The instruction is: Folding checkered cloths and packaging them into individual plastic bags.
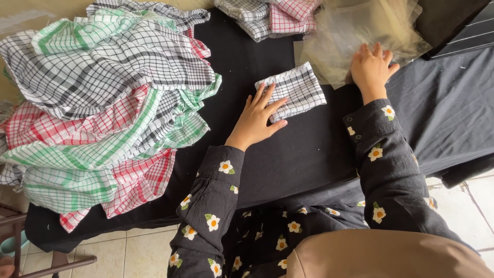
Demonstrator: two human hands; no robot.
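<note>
From my remote station I am looking down on a table draped in black cloth (309, 154), where a person in dark sleeves printed with white flowers is working. The left hand (257, 118) is lying flat and open, fingers spread, its fingertips pressing on the near left edge of a folded black-and-white checked cloth (293, 88); it is gripping nothing that I can see. That folded cloth is sitting near the middle of the table, just beside a stack of clear plastic bags (355, 36) to its right. The right hand (371, 67) is resting palm down on the near edge of those bags, fingers extended and slightly apart; I cannot tell whether it is pinching a sheet or merely touching it. On the left side of the table a large loose heap of checked cloths (103, 103) in black, green and red is spreading over the edge. At the far edge, a small pile of folded checked cloths (270, 15) is lying well apart from both hands. Pale floor tiles (139, 252) are showing below the table.
</note>
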